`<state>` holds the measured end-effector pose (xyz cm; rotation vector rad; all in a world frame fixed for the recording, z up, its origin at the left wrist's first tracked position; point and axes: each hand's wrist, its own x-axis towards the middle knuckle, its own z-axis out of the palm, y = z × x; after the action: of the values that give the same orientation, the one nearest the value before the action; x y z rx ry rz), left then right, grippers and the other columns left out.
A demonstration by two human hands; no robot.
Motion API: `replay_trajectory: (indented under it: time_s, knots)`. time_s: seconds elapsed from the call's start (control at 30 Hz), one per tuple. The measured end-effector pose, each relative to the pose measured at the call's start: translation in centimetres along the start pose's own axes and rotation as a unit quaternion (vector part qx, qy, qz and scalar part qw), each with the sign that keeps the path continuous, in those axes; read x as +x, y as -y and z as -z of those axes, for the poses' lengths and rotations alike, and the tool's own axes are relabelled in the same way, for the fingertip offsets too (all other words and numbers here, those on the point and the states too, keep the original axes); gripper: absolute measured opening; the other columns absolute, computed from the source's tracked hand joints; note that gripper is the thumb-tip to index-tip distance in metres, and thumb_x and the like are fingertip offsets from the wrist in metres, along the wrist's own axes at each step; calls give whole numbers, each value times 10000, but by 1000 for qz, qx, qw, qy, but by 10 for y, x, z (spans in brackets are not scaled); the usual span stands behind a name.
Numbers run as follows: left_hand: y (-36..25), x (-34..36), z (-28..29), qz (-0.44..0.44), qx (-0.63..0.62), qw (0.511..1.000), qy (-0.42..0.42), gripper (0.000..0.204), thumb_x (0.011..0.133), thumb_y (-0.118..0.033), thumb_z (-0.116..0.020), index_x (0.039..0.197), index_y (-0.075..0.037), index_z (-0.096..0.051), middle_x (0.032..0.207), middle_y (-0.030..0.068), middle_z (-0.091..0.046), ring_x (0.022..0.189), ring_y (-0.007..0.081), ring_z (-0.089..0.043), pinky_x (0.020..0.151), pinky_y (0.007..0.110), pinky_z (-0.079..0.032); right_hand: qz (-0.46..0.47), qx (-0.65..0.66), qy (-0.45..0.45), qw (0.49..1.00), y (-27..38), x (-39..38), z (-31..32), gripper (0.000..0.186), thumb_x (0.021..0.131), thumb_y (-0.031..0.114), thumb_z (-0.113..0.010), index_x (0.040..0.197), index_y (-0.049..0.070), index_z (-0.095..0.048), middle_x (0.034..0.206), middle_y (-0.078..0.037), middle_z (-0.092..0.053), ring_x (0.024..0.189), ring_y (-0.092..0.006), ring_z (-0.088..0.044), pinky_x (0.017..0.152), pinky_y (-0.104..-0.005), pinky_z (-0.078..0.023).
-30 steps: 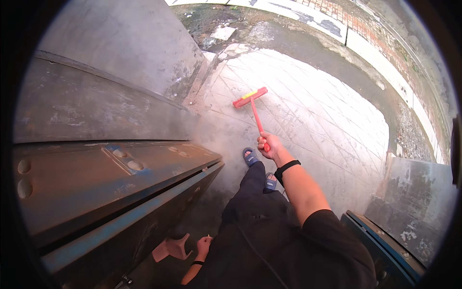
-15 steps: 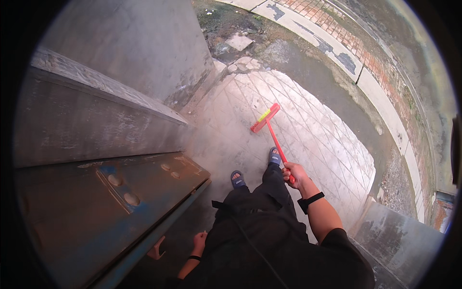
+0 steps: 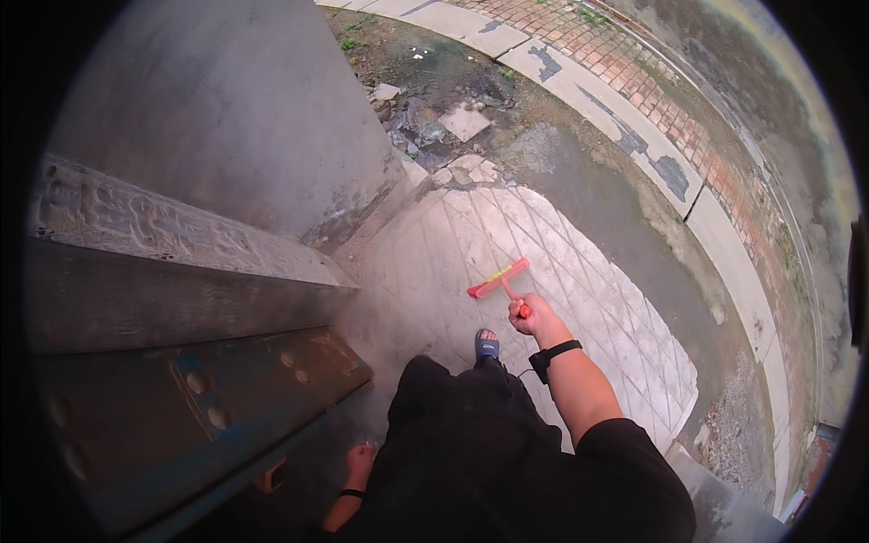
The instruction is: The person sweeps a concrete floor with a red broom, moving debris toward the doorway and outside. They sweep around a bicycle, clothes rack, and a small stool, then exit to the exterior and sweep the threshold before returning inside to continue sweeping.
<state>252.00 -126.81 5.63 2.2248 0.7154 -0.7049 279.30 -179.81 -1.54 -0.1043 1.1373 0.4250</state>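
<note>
My right hand [image 3: 532,314] is wrapped round the handle end of a red brush [image 3: 501,278], held out in front of me. Its wide red head carries yellow and red bristles, and the handle looks foreshortened as it points up toward me. From this view I cannot tell whether the head touches the pale concrete slab [image 3: 579,299] or hovers over it. Low at my left side hangs my left hand [image 3: 359,460], its fingers curled closed beside my dark clothing. Whatever may be between those fingers is too small to name.
A rusty brown metal door [image 3: 262,380] with round bolts stands at my left, beside a grey wall [image 3: 226,109]. Past the slab lie wet ground [image 3: 597,195], broken stones [image 3: 466,169], a concrete kerb [image 3: 579,81] and brick paving [image 3: 634,90]. One sandalled foot [image 3: 487,344] shows below the brush.
My right hand has moved forward, and the brush handle now appears much shorter. The left foot is hidden now, and the view has shifted over the ground. My left hand still hangs at my side.
</note>
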Motion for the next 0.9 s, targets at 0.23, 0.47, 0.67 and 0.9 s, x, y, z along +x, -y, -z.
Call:
replay_trajectory:
  time_s: [0.23,0.47,0.67,0.9]
  knots:
    - [-11,17,-9,19,52,998,-8,323,909,-245,-642,776,49,-665,625,115,-599,603,117,-529,595,356,-448,48,-97,-1,994,102,45,-14,69,1009,121,-444,949,94,-422,608,14,-472,431,-47,-443,380,-195,-378]
    - [-30,63,8,-4,42,999,12,313,901,-245,-641,806,52,-667,669,160,-623,640,146,-584,617,382,-463,145,-128,52,980,38,17,21,81,1015,189,-507,1069,135,-480,705,-11,-508,439,-77,-401,392,-240,-355]
    - [-97,113,19,-82,61,994,33,294,911,-246,-617,816,18,-706,722,148,-670,709,181,-646,672,371,-491,172,-205,-41,963,28,13,-1,103,1012,168,-493,1093,114,-459,697,-16,-497,442,-89,-401,394,-253,-357]
    - [-114,146,34,-24,63,997,39,289,907,-261,-630,821,-2,-726,737,123,-695,717,168,-657,681,344,-502,150,-218,-122,957,43,86,-50,55,971,113,-478,981,67,-449,622,-49,-474,430,-146,-420,383,-290,-388]
